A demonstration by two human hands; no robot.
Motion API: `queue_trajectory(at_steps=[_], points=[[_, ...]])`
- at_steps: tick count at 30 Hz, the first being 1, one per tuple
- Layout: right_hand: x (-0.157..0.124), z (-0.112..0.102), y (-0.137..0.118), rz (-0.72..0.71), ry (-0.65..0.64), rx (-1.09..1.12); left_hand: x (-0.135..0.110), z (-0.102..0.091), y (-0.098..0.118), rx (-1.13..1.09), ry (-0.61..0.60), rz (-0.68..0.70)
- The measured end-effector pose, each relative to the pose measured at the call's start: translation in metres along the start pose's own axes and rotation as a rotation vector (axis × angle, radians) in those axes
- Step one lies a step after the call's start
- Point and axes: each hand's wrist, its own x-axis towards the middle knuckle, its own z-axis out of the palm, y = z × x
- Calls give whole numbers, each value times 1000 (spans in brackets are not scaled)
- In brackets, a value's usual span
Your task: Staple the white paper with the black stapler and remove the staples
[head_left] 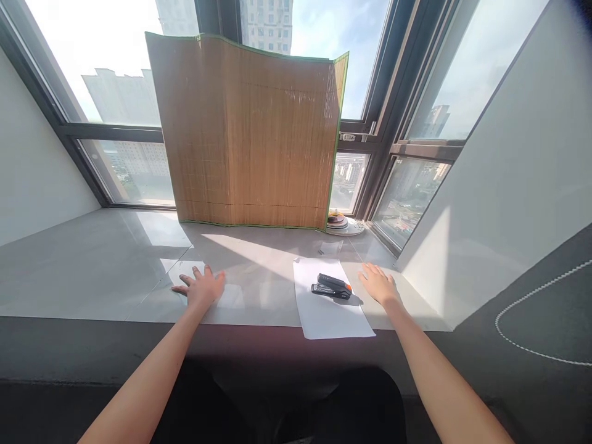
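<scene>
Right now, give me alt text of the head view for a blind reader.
A person's left hand and right hand rest empty on a pale windowsill; between them, a black stapler lies on white paper. Behind, a brown slatted mat stands before windows.

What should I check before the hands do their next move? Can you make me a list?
1. Left hand holding nothing, on the sill: ok.
2. Right hand holding nothing, beside the paper: ok.
3. Stapler lying on the paper: ok.
4. Paper all on the sill: not ok, its near edge sticks out past the front.
5. Staples inside the stapler: cannot tell.
</scene>
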Motion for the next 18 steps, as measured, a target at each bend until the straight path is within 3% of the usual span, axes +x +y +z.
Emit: queue_trajectory(at_steps=[12, 15, 18], points=[[6, 5, 2, -8, 52, 36, -3, -6, 2, 1, -27, -2], [12, 1, -21, -94, 130, 108, -4, -9, 2, 8, -59, -10], [25, -1, -60, -338, 243, 298, -7, -11, 3, 11, -52, -6]])
